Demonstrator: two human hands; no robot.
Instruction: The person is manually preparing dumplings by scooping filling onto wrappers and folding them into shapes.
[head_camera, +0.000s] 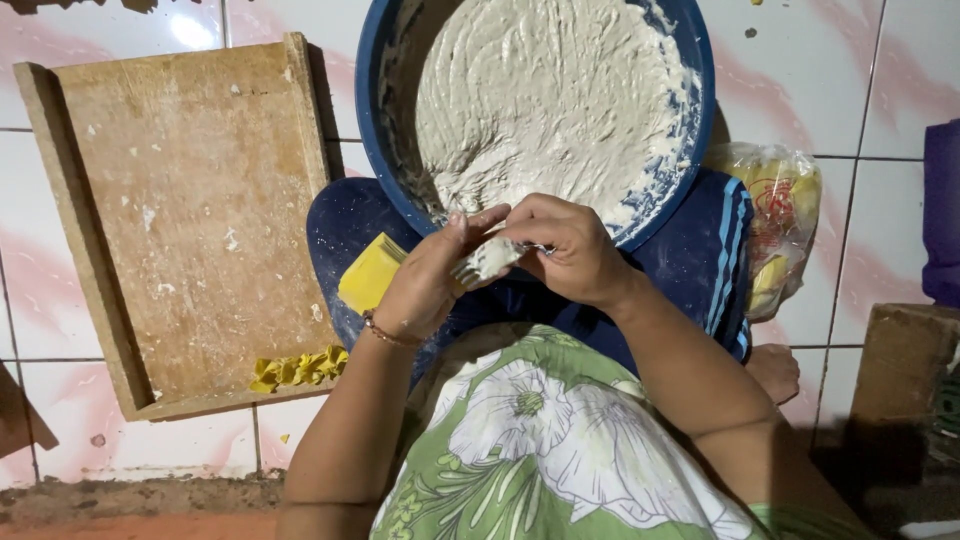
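My left hand (425, 280) holds a yellow wrapper sheet (370, 272) flat on its palm, with a lump of white dough (492, 256) on it. My right hand (565, 245) grips a metal fork or spoon whose tip presses into that dough lump; the utensil is mostly hidden by my fingers. Both hands meet just below the rim of a big blue basin (690, 150) filled with pale, sticky dough (545, 95). The basin rests on my lap, over dark blue shorts with light stripes (715, 255).
A floured wooden board (190, 220) lies on the tiled floor at left, with a small pile of yellow wrapped pieces (298, 370) at its lower edge. A plastic bag of yellow wrappers (780, 225) sits right of the basin. A brown box (900, 370) stands at far right.
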